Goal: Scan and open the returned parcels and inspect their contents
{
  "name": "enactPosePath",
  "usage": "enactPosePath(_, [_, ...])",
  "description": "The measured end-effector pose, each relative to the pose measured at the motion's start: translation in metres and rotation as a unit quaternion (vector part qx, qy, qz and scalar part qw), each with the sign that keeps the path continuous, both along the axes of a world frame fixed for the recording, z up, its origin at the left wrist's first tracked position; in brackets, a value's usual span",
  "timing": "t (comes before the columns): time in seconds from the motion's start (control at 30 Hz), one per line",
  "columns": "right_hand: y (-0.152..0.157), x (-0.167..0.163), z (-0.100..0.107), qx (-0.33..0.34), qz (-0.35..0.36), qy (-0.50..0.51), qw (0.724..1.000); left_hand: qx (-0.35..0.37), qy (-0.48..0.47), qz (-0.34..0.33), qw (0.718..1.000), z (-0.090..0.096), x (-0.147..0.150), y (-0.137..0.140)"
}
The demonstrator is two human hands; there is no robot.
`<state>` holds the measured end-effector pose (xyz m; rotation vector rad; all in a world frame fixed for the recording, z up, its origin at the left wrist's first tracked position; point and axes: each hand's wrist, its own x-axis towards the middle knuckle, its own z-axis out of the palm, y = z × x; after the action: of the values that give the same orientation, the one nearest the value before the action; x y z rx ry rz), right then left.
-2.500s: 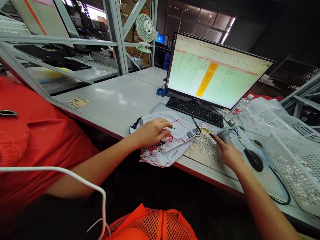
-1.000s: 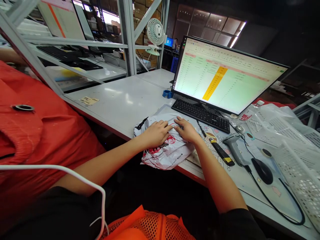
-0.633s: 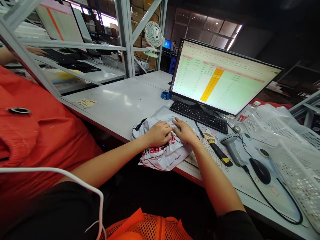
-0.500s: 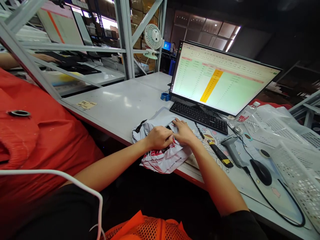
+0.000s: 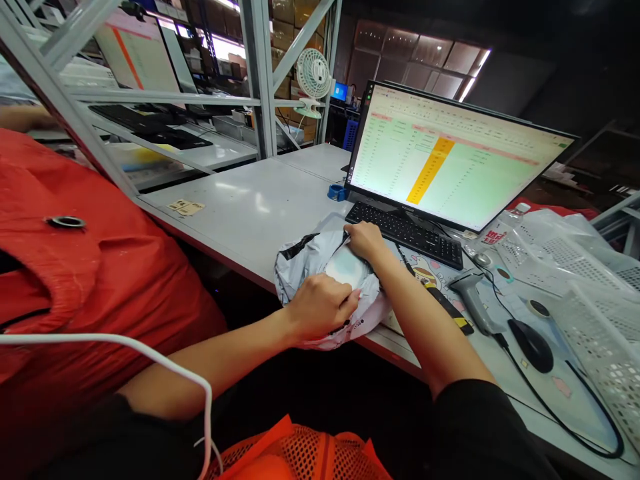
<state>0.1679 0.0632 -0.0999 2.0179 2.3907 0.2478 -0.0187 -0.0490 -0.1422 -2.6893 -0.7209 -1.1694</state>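
While we spread the plastic bag (image 5: 306,259) at the front edge of the counter (image 5: 240,213), the fingers of our left hand (image 5: 323,303) are curled round the near side of its opening, and those of our right hand (image 5: 364,240) grasp the far side. Between them we see something pale (image 5: 347,268) inside (what it is, we cannot tell). Just beyond our right hand lies the keyboard (image 5: 413,237), below the lit screen (image 5: 450,163). Past our right forearm, which partly hides the knife (image 5: 453,311), lie the scanner (image 5: 473,301) and the mouse (image 5: 531,345).
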Motion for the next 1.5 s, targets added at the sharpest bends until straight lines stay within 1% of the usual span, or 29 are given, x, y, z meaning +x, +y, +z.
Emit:
enactPosePath(0.07, [0.011,0.008,-0.004,0.004,-0.018,0.009,1.0,-0.024,-0.003,-0.009,1.0,-0.001,-0.017,-0.019])
enactPosePath(0.13, [0.02,0.012,-0.009,0.003,-0.032,0.022,0.999,-0.058,-0.008,-0.011,0.998,-0.008,-0.035,-0.042])
enactPosePath(0.2, [0.027,0.013,-0.013,-0.001,-0.037,0.035,0.999,-0.109,-0.021,-0.003,0.994,-0.024,-0.053,-0.062])
enactPosePath(0.27, [0.03,0.01,-0.015,-0.006,-0.034,0.048,0.998,-0.172,-0.053,0.005,0.984,-0.047,-0.069,-0.073])
enactPosePath(0.33, [0.031,0.005,-0.016,-0.014,-0.028,0.06,0.998,-0.245,-0.109,0.016,0.963,-0.073,-0.08,-0.07])
enactPosePath(0.4, [0.027,0.001,-0.015,-0.024,-0.017,0.074,0.997,-0.325,-0.167,0.037,0.93,-0.094,-0.087,-0.055])
enactPosePath(0.43, [0.023,0.0,-0.013,-0.031,-0.009,0.081,0.996,-0.362,-0.185,0.049,0.912,-0.101,-0.088,-0.045])
enactPosePath(0.5, [0.01,-0.003,-0.008,-0.048,0.014,0.096,0.994,-0.41,-0.196,0.072,0.888,-0.106,-0.088,-0.024])
enactPosePath(0.6, [-0.027,-0.008,-0.001,-0.093,0.053,0.167,0.98,-0.447,-0.178,0.094,0.872,-0.097,-0.086,-0.004])
enactPosePath(0.67, [-0.064,-0.013,0.0,-0.118,0.064,0.236,0.962,-0.476,-0.18,0.1,0.855,-0.089,-0.086,-0.001])
enactPosePath(0.7, [-0.085,-0.017,-0.002,-0.12,0.065,0.267,0.954,-0.493,-0.188,0.09,0.845,-0.085,-0.087,-0.002])
enactPosePath(0.73, [-0.108,-0.022,-0.005,-0.111,0.063,0.289,0.949,-0.512,-0.194,0.068,0.834,-0.081,-0.088,-0.004])
enactPosePath(0.8, [-0.153,-0.035,-0.014,-0.068,0.052,0.315,0.945,-0.54,-0.187,0.001,0.821,-0.073,-0.092,-0.009])
enactPosePath(0.87, [-0.195,-0.05,-0.024,-0.023,0.032,0.331,0.943,-0.546,-0.147,-0.078,0.821,-0.061,-0.096,-0.016])
enactPosePath(0.9, [-0.214,-0.057,-0.03,-0.007,0.019,0.343,0.939,-0.538,-0.118,-0.107,0.828,-0.053,-0.098,-0.021])
enactPosePath(0.97, [-0.245,-0.068,-0.041,0.01,-0.007,0.395,0.919,-0.503,-0.05,-0.147,0.85,-0.034,-0.102,-0.032])
enactPosePath(1.0, [-0.257,-0.072,-0.048,0.02,-0.019,0.434,0.901,-0.483,-0.014,-0.16,0.861,-0.026,-0.103,-0.039])
enactPosePath(1.07, [-0.273,-0.073,-0.065,0.049,-0.059,0.519,0.851,-0.454,0.057,-0.173,0.872,-0.018,-0.104,-0.061])
enactPosePath(1.1, [-0.279,-0.071,-0.077,0.064,-0.094,0.554,0.825,-0.447,0.09,-0.177,0.872,-0.018,-0.103,-0.075])
enactPosePath(1.13, [-0.283,-0.066,-0.09,0.075,-0.135,0.578,0.801,-0.443,0.117,-0.178,0.871,-0.022,-0.101,-0.091])
enactPosePath(1.2, [-0.289,-0.055,-0.119,0.076,-0.22,0.596,0.769,-0.44,0.146,-0.172,0.869,-0.04,-0.098,-0.126])
enactPosePath(1.27, [-0.295,-0.043,-0.148,0.063,-0.281,0.598,0.748,-0.44,0.145,-0.162,0.871,-0.065,-0.095,-0.159])
enactPosePath(1.33, [-0.305,-0.033,-0.169,0.059,-0.311,0.605,0.73,-0.447,0.112,-0.138,0.877,-0.089,-0.094,-0.18])
enactPosePath(1.4, [-0.317,-0.03,-0.18,0.058,-0.318,0.617,0.717,-0.476,0.056,-0.088,0.873,-0.107,-0.094,-0.184])
enactPosePath(1.43, [-0.323,-0.032,-0.181,0.05,-0.309,0.627,0.714,-0.506,0.024,-0.056,0.86,-0.113,-0.094,-0.18])
enactPosePath(1.47, [-0.329,-0.034,-0.18,0.039,-0.293,0.637,0.712,-0.544,-0.006,-0.027,0.838,-0.118,-0.094,-0.173])
enactPosePath(1.5, [-0.334,-0.038,-0.178,0.028,-0.273,0.645,0.713,-0.585,-0.03,-0.006,0.81,-0.12,-0.093,-0.163])
